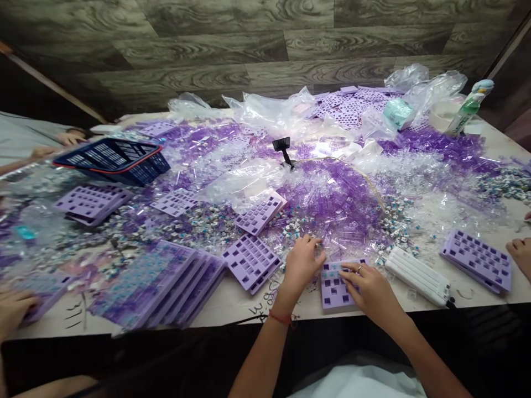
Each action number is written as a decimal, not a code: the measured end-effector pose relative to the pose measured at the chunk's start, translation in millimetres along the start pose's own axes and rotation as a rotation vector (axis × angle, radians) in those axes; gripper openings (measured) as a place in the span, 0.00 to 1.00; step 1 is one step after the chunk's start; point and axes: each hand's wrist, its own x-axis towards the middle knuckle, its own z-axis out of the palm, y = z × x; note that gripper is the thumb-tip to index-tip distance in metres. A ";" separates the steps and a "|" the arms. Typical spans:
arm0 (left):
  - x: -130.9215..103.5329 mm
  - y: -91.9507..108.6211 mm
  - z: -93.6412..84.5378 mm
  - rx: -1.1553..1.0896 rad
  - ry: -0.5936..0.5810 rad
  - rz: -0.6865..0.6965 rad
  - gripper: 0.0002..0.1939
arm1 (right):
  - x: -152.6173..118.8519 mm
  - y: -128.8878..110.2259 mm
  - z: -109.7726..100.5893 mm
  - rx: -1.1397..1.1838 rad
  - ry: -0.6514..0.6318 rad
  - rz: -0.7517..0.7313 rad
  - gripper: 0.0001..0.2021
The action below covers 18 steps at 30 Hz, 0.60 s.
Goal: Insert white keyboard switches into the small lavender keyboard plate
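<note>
A purple plate (337, 297) with square holes lies flat near the table's front edge, with small light-blue pieces along its upper rows. Over its right side is my right hand (367, 284), a ring on one finger, thumb and fingertips bunched on the plate; what they pinch is too small to name. My left hand (302, 260), with a red cord at the wrist, is just left of the plate beside scattered small parts. Its fingers are bent and a little apart, and nothing shows in them. More holed plates (252, 262) lie to the left.
Stacked purple plates (166, 282) stand front left, a blue basket (120, 160) behind them. A white block (417, 276) and plates (477, 260) lie right. Clear and purple pieces (340, 193), a black stand (282, 148) and a bottle (467, 113) are farther back. Other people's hands show at both sides.
</note>
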 end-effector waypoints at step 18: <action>2.6 -19.7 -1.7 -0.096 0.024 0.118 0.06 | -12.6 16.4 -24.6 0.126 0.144 0.084 0.12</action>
